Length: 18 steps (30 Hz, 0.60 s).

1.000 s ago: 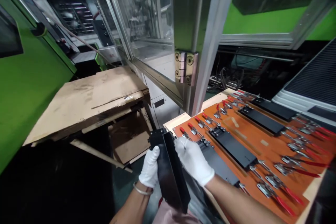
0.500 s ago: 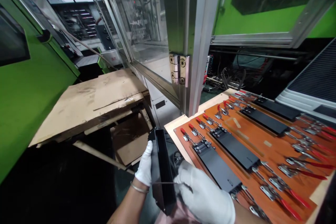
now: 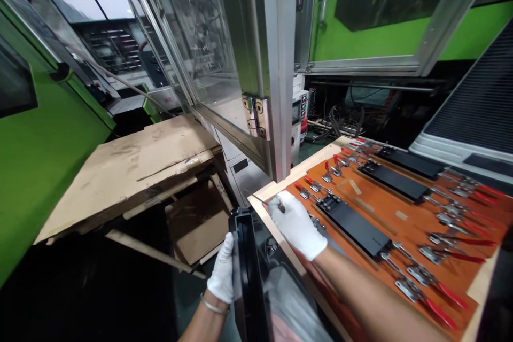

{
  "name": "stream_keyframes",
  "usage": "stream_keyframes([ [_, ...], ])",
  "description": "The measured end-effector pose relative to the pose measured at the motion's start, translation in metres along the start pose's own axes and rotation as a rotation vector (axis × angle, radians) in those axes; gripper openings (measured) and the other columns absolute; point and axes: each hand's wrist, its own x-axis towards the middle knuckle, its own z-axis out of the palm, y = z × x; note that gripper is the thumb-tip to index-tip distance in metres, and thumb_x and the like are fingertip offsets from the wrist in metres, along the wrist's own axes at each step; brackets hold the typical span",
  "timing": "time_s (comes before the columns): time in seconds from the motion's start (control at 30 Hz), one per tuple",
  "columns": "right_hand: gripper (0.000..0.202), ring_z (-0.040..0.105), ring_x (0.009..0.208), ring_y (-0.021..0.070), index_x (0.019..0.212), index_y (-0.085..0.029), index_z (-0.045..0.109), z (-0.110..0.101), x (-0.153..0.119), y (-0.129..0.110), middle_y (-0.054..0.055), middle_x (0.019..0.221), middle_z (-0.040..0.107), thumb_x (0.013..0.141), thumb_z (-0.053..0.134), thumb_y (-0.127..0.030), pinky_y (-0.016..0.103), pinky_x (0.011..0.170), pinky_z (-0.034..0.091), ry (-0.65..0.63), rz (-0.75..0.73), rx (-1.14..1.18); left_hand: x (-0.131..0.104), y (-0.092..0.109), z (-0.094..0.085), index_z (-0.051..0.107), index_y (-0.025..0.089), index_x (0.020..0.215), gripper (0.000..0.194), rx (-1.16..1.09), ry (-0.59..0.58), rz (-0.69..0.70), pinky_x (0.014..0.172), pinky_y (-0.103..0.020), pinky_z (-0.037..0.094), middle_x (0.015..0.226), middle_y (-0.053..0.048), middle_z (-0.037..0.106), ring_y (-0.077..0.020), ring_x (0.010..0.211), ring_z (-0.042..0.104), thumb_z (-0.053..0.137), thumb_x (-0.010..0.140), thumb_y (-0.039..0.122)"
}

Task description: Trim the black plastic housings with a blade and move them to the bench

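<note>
Black box (image 3: 250,283): long, narrow and hollow, held in the air in front of the person, beside the orange board (image 3: 419,224); its near end runs out of view.
Left hand (image 3: 222,271): gloved, thumb laid along the box's left side; the other fingers are hidden, but the hand carries the box alone.
Right hand (image 3: 295,225): gloved, fingers curled tight round a thin tool (image 3: 259,201), above the board's near corner and apart from the box.
Tool tip: points left, towards the box's far end; contact with the box cannot be confirmed.
Black panel (image 3: 355,227): lies on the board among clamps with red handles (image 3: 441,314), to the right of the working hand.
Box grip: a firm, unmoving hold would likely serve best, with the thumb clear of the rim and the tool's path.
Tool handling: short, light, controlled strokes seem wise, since a slip could scratch the dark surface or catch the glove.
</note>
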Motion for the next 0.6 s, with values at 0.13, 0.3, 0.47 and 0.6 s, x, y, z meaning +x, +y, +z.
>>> stream_keyframes([
  [0.13, 0.017, 0.053, 0.066, 0.0136, 0.069, -0.019, 0.056, -0.005, -0.03, -0.008, 0.0, 0.071, 0.056, 0.076, 0.045, -0.009, 0.025, 0.063, 0.043, -0.207, -0.133, 0.104, 0.004, 0.004, -0.002, 0.069, 0.015, 0.086, 0.03, 0.043, 0.078, 0.07, 0.066, -0.023, 0.053, 0.065, -0.001, 0.07, -0.0139, 0.059, 0.067, 0.069, 0.077, 0.044],
  [0.3, 0.025, 0.052, 0.066, 0.013, 0.07, -0.02, 0.059, -0.006, -0.06, -0.013, 0.0, 0.073, 0.055, 0.066, 0.043, -0.002, 0.024, 0.062, 0.042, -0.406, -0.287, 0.054, 0.007, 0.004, 0.001, 0.069, 0.015, 0.086, 0.035, 0.058, 0.065, 0.017, 0.058, -0.026, 0.052, 0.056, -0.001, 0.066, -0.0155, 0.05, 0.063, 0.064, 0.08, 0.049],
  [0.47, 0.019, 0.047, 0.065, 0.0146, 0.061, -0.02, 0.049, -0.007, -0.017, 0.006, 0.0, 0.068, 0.047, 0.074, 0.043, -0.008, 0.026, 0.061, 0.039, -0.145, -0.296, 0.006, 0.004, -0.007, 0.003, 0.07, 0.012, 0.087, 0.034, 0.118, 0.064, -0.055, 0.062, -0.029, 0.053, 0.058, -0.005, 0.069, -0.0187, 0.053, 0.066, 0.067, 0.078, 0.045],
  [0.6, 0.021, 0.046, 0.064, 0.015, 0.06, -0.021, 0.044, -0.015, 0.005, 0.012, -0.001, 0.065, 0.044, 0.08, 0.044, -0.014, 0.028, 0.061, 0.039, 0.022, -0.15, -0.037, 0.003, -0.01, 0.005, 0.071, 0.013, 0.09, 0.033, 0.09, 0.068, -0.073, 0.068, -0.028, 0.054, 0.065, -0.005, 0.071, -0.0187, 0.06, 0.068, 0.07, 0.076, 0.043],
])
